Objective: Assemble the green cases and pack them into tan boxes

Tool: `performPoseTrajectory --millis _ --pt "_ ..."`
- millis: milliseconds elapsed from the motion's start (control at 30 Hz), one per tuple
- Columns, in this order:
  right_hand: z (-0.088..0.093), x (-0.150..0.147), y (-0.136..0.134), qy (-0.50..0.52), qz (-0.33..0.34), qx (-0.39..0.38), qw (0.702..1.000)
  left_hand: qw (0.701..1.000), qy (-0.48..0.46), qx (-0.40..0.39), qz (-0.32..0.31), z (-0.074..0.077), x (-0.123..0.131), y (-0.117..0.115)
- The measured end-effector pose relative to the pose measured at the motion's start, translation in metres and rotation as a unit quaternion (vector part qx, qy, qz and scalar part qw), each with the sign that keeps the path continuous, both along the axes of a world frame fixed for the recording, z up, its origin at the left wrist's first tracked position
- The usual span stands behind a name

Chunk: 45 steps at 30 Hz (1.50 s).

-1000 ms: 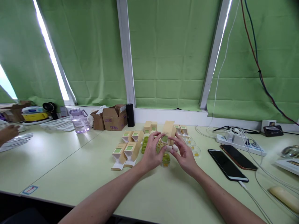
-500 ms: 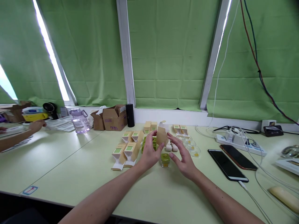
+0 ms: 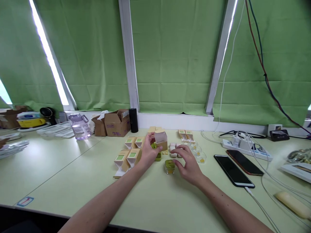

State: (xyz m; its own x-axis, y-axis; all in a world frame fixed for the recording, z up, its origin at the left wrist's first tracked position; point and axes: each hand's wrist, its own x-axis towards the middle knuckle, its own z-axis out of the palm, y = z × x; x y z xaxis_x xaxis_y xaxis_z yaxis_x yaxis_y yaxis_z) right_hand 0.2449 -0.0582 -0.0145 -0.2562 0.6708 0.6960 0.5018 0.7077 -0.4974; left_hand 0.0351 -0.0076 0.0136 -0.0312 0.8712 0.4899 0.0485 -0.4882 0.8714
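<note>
My left hand (image 3: 150,152) grips a small brown cardboard box (image 3: 161,141), its flap raised and its white inside showing. Below that box, a small clear square jar with a green lid (image 3: 169,166) stands on the table. Beside the jar is my right hand (image 3: 188,163), thumb and fingers apart and curved, the thumb close to the lid; whether it touches cannot be made out. Several brown boxes with green labels (image 3: 132,155) lie to the left. More green-lidded jars (image 3: 157,157) are partly hidden behind my left hand. White rounded pieces (image 3: 173,150) sit behind my right hand.
Clear domed pieces with yellow spots (image 3: 201,157) and open brown boxes (image 3: 186,136) lie to the right. Two phones (image 3: 234,171) and a power strip (image 3: 247,148) with cables are farther right. A purple bottle (image 3: 80,127), cartons (image 3: 118,124) and a black cylinder (image 3: 133,120) stand behind.
The box has turned so its open white inside shows. My right hand has come away from it and down towards the jar. Another person's arm at the far left has left the view.
</note>
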Motion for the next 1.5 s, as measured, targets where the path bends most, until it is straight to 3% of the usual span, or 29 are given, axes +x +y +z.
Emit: performPoseTrajectory --millis 133,300,533,667,867,1033,1200,1300,1500 --pt "0.003 -0.003 -0.004 -0.125 -0.027 -0.081 0.989 0.998 0.049 -0.026 -0.012 0.009 -0.004 0.003" --pt "0.010 -0.002 -0.005 -0.204 -0.070 -0.107 0.971 0.990 0.135 -0.007 -0.048 0.016 -0.010 -0.006" --pt "0.015 0.010 0.007 -0.249 -0.137 -0.115 0.952 0.964 0.251 -0.009 -0.081 0.002 -0.023 -0.026" --pt "0.015 0.011 0.007 -0.254 -0.153 -0.133 0.946 0.948 0.314 0.011 -0.058 -0.008 -0.023 -0.032" --pt "0.014 0.011 0.009 -0.253 -0.160 -0.153 0.942 0.914 0.398 0.037 -0.071 -0.009 -0.023 -0.033" --pt "0.011 0.012 0.012 -0.227 -0.149 -0.180 0.945 0.911 0.402 0.034 -0.079 -0.007 -0.024 -0.034" --pt "0.008 0.013 0.013 -0.211 -0.140 -0.190 0.949 0.936 0.323 0.116 -0.079 -0.003 -0.030 -0.036" --pt "0.008 0.012 0.011 -0.211 -0.138 -0.180 0.951 0.935 0.315 0.150 -0.069 0.001 -0.031 -0.038" --pt "0.011 0.010 0.008 -0.232 -0.147 -0.174 0.946 0.928 0.342 0.141 -0.048 0.002 -0.027 -0.039"
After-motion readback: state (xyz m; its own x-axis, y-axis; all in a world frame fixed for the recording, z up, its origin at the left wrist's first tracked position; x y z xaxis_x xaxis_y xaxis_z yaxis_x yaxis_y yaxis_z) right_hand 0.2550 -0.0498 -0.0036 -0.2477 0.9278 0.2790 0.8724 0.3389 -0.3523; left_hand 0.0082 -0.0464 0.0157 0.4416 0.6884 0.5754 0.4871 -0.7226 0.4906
